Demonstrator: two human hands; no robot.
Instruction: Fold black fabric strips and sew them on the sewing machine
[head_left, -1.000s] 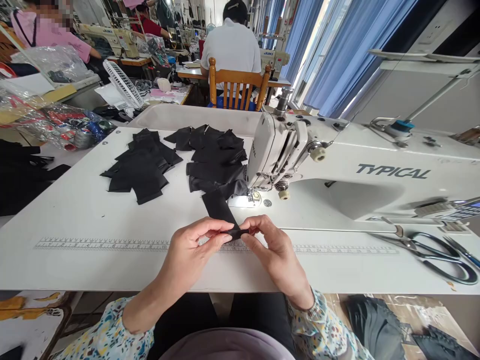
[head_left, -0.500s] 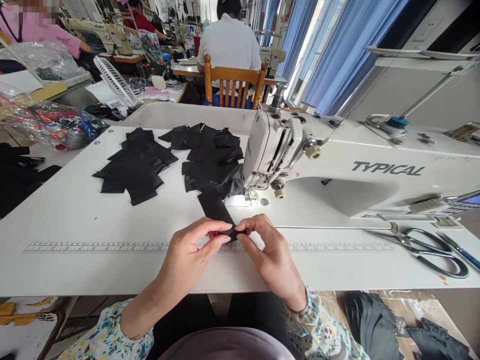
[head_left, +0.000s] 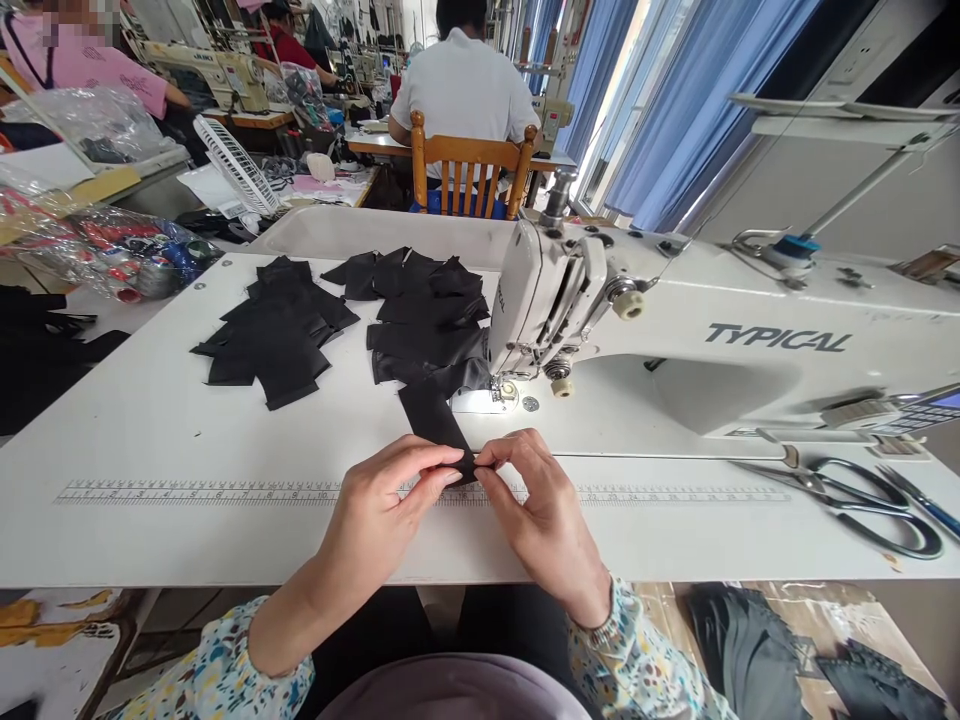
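Observation:
A strip of black fabric [head_left: 435, 415] runs from the sewing machine [head_left: 540, 310] toward me, its near end pinched between my two hands. Thumb and fingers of my left hand [head_left: 386, 500] are closed on that end from the left. From the right, my right hand [head_left: 536, 510] grips the same end, thumb against fingertips. The fingertips hide part of the cloth edge, and both hands are above the ruler [head_left: 225, 493] printed along the table. Beyond the strip, a row of black fabric pieces [head_left: 424, 310] lies beside the needle area.
Another pile of black pieces [head_left: 277, 335] lies on the table's left. Scissors [head_left: 862, 495] and a smaller pair of snips [head_left: 919, 500] rest at the right. More dark pieces [head_left: 742, 650] sit below the table edge. A person in white [head_left: 465, 90] sits ahead on a wooden chair [head_left: 472, 160].
My left fingertips have slid slightly right along the fabric end, closer to my right fingers. The view has shifted a little; the piles have not moved.

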